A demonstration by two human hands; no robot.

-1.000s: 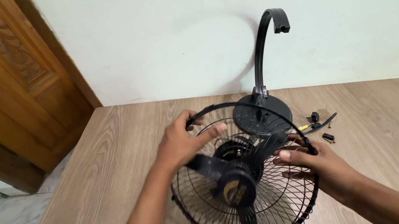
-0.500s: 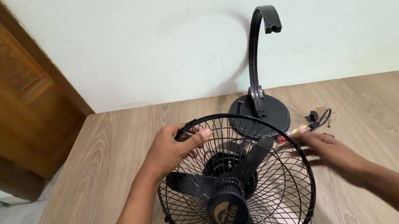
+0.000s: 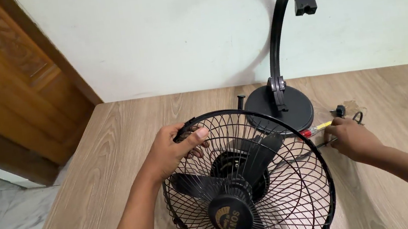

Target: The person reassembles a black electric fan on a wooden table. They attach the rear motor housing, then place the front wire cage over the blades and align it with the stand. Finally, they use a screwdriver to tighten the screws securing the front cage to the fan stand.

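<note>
- While the left hand point(image 3: 170, 151) alone clamps the cage point(image 3: 252, 175) rim, the fan could tip off the table point(image 3: 115, 140).
- Right hand point(image 3: 352, 138), closing on the screwdriver point(image 3: 317, 129), may scatter small parts point(image 3: 339, 111).

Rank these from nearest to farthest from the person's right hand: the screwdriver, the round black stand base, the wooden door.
From the right hand:
1. Screwdriver, at the fingertips.
2. Stand base, to its left, near the wall.
3. Wooden door, far left, beyond the table.
</note>
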